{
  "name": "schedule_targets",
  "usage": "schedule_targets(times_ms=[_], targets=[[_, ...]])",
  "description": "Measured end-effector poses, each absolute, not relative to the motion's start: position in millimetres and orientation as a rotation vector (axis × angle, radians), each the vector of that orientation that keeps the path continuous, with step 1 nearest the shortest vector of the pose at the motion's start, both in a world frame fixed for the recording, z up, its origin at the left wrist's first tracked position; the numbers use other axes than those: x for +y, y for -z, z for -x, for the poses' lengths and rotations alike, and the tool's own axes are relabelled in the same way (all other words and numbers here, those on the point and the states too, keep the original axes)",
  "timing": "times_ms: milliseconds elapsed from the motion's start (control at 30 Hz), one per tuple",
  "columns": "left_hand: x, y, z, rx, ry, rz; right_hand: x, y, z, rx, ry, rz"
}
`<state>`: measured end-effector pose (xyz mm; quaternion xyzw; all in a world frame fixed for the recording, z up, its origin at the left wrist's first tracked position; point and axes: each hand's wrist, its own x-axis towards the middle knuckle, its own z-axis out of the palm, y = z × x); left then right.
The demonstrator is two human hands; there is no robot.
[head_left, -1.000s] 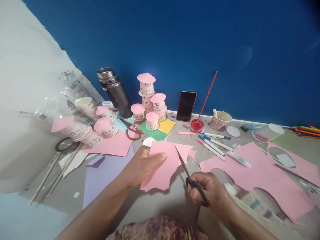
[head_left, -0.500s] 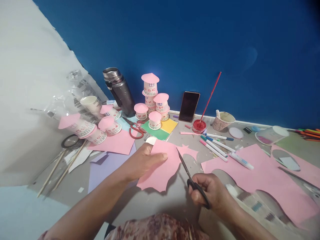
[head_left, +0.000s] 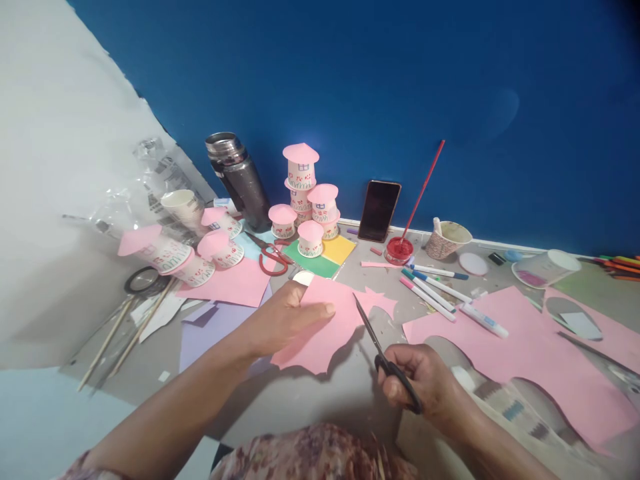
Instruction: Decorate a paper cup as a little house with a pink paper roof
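Observation:
My left hand (head_left: 283,320) pinches a jagged piece of pink paper (head_left: 327,327) by its left edge, thumb on top, holding it just above the grey table (head_left: 310,400). My right hand (head_left: 425,383) grips black scissors (head_left: 383,350) by the handles. The blades point up and left into the paper's right edge, where a pointed flap (head_left: 380,303) sticks out to the right.
Behind stand paper-cup houses with pink roofs (head_left: 303,200), a dark flask (head_left: 240,180), red scissors (head_left: 270,257), a phone (head_left: 379,210), a red paint pot with brush (head_left: 400,250) and several markers (head_left: 435,287). A large cut pink sheet (head_left: 530,353) lies right; purple paper (head_left: 210,330) lies left.
The paper has turned slightly in my left hand and the cut has run further, leaving the pointed flap more separate. The scissors stay at the paper's right edge. The view shifted a little.

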<state>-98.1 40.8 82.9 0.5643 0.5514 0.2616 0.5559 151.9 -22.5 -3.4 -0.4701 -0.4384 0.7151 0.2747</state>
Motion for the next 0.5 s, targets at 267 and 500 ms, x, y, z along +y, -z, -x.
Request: schedule_targets(times_ms=[267,500], targets=[[36.8,-77.0,100.4,1.293,-0.683,-1.195,-23.3,3.7,-152.9,-1.179,-1.977,1.242],[36.3,-78.0,98.1,1.260,-0.651,-1.156,-24.1,0.3,-153.7,-1.204,-2.008,1.207]])
